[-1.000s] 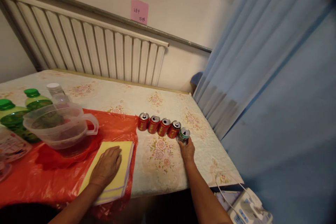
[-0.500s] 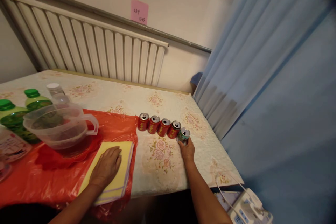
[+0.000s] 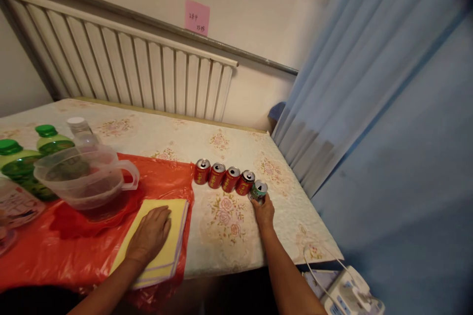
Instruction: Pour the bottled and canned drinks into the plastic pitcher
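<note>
My right hand grips the lower part of a green can, which stands upright at the right end of a slanting row of cans. Next to it are several opened red cans, all upright and close together. My left hand lies flat, palm down, on a stack of yellow cloths or sheets with pale purple edges. Under that stack spreads a red plastic sheet. Its palm side is hidden.
A clear plastic jug stands on the red plastic at left, beside green-capped bottles and a white-capped bottle. Behind the flowered tablecloth is a radiator. A blue curtain hangs at right, above a power strip.
</note>
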`<control>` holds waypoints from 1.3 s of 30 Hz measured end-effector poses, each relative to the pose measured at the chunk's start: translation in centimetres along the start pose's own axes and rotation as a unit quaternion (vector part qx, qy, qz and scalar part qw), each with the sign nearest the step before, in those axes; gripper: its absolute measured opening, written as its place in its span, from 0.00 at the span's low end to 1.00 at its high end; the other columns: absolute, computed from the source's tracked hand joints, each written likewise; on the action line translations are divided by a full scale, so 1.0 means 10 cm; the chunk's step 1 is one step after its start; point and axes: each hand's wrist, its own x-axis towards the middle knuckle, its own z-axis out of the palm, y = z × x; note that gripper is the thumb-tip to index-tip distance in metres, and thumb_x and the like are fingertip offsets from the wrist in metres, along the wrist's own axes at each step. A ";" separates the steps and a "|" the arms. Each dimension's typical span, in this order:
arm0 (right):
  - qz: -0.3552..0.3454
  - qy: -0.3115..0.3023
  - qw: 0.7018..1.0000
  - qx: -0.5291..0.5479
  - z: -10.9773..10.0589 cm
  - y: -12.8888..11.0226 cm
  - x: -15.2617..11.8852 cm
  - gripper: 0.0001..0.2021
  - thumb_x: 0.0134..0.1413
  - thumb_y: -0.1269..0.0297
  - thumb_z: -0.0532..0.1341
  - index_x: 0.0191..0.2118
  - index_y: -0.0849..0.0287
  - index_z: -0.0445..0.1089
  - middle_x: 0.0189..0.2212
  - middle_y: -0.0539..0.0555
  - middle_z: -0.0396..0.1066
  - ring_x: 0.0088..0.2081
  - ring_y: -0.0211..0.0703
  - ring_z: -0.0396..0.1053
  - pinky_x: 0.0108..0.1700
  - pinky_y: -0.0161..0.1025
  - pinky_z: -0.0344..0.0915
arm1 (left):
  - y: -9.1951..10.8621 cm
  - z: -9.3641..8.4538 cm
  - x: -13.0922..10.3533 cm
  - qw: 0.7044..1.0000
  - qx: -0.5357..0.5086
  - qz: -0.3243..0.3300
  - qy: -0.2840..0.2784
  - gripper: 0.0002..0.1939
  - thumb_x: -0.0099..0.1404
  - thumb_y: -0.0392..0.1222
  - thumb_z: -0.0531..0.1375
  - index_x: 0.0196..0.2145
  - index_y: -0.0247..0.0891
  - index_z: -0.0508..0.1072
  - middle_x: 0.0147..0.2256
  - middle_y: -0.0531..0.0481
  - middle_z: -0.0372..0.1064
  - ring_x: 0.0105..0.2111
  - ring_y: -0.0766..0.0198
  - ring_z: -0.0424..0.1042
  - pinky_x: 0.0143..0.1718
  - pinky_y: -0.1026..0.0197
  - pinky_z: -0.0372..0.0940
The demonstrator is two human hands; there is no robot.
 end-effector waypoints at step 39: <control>-0.003 0.001 1.000 0.008 -0.01 -0.01 -0.01 0.27 0.48 0.54 0.63 0.54 0.61 0.68 0.42 0.61 0.76 0.41 0.53 0.72 0.42 0.41 0.64 | -0.02 0.02 0.00 1.000 -0.015 0.000 0.014 0.16 0.67 0.45 0.51 0.47 0.38 0.72 0.50 0.39 0.71 0.52 0.50 0.69 0.54 0.47 0.63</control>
